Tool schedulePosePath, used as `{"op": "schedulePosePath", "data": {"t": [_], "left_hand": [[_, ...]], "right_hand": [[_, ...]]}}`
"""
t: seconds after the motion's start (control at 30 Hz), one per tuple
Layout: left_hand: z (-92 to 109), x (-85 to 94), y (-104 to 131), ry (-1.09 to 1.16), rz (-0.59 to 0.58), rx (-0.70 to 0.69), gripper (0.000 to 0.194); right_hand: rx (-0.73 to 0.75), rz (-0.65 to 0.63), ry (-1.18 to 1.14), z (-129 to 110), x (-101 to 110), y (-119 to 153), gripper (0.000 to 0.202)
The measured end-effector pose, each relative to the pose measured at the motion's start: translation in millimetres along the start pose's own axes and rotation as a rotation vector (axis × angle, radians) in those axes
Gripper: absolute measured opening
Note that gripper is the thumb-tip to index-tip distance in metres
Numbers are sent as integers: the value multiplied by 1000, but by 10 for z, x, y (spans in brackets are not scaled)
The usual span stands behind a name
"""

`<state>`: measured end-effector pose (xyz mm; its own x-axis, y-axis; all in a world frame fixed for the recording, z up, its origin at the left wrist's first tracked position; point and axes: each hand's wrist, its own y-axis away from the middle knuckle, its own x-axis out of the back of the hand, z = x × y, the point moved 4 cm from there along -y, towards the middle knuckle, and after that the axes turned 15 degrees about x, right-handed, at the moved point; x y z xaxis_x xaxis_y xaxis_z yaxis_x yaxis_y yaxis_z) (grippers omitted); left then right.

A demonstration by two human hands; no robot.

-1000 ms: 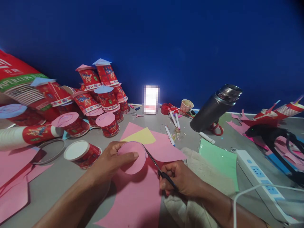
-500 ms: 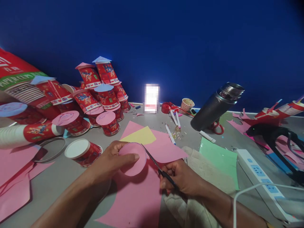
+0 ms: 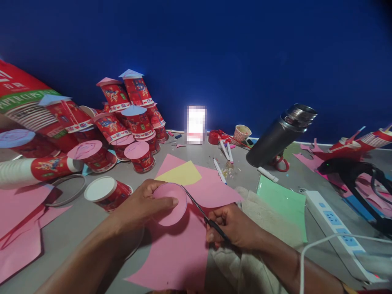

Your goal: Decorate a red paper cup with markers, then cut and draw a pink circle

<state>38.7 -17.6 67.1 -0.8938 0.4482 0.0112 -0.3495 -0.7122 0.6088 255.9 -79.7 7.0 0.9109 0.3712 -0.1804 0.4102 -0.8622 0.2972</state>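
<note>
Between thumb and fingers, my left hand [image 3: 150, 200] grips a round pink paper disc [image 3: 170, 212], the thumb lying on top. A thin dark outline shows along its rim. My right hand [image 3: 228, 226] is closed round the black handles of a pair of scissors [image 3: 196, 204]. The blades point up and left, their tip at the disc's upper right edge. Beneath both hands lies a larger sheet of pink paper [image 3: 180, 257], with a yellow paper piece [image 3: 180, 173] on its upper part.
Left, several red paper cups [image 3: 137, 122] stand stacked with paper tops; a white-topped cup [image 3: 101, 190] is near my left wrist. Markers [image 3: 226, 152], a black flask [image 3: 278, 136], a green sheet [image 3: 283, 204], a cloth [image 3: 245, 253] and a power strip [image 3: 337, 232] lie right.
The disc has shifted and turned slightly leftward in my left hand. The scissors stay at its upper right edge, almost unmoved. The view has tilted a little.
</note>
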Motion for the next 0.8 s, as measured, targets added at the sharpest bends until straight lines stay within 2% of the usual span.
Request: {"op": "schedulePosePath", "data": {"t": [0.13, 0.3, 0.43, 0.5, 0.63, 0.7, 0.77, 0.8], "left_hand": [[-14, -17, -20, -30, -24, -44, 24], [-58, -9, -92, -30, -74, -83, 23], [-54, -31, -103, -54, -85, -96, 24], [-47, -36, -85, -14, -62, -80, 25], [-48, 28, -51, 182, 53, -58, 28], [-49, 73, -60, 278, 96, -67, 35], [-38, 104, -88, 337, 130, -92, 39], [-29, 109, -107, 354, 142, -109, 38]], "right_hand": [[-5, -28, -12, -37, -16, 7, 59], [-1, -3, -33, 1, -14, -14, 56], [54, -1, -46, -26, 13, -18, 52], [83, -67, -67, -74, 38, 20, 56], [153, -379, -175, -148, 111, 177, 74], [215, -430, -202, -148, 202, 217, 76], [345, -394, -207, -166, 304, 190, 75], [442, -280, -217, -195, 379, 147, 75]]}}
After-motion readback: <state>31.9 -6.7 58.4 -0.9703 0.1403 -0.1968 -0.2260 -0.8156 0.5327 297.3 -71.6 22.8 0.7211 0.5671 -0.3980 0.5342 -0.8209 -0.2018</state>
